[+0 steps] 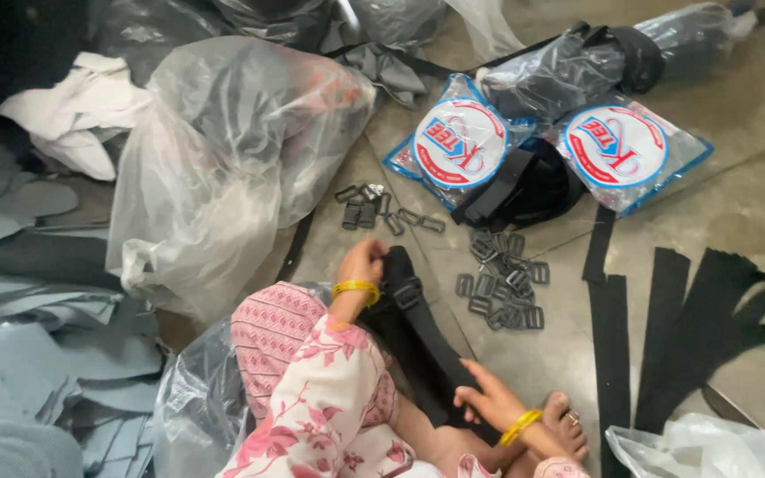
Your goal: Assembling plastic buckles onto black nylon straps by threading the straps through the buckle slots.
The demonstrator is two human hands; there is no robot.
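A bundle of black webbing strap (425, 341) with a grey plastic buckle (405, 292) on it lies along my lap and down to the floor. My left hand (361, 261), a yellow bangle at its wrist, grips the far end of the strap. Near my bare foot (567, 416), my right hand (487, 398), also with a yellow bangle, presses on the near end. A heap of loose grey buckles (502, 283) sits just right of the strap.
More buckles (382, 208) lie beyond my left hand. Cut black strap lengths (666, 336) fan out at right. Two round packs in blue-edged bags (462, 142) (617, 146) flank a black webbing coil (524, 186). A big clear plastic bag (232, 159) and grey sheets (28, 354) fill the left.
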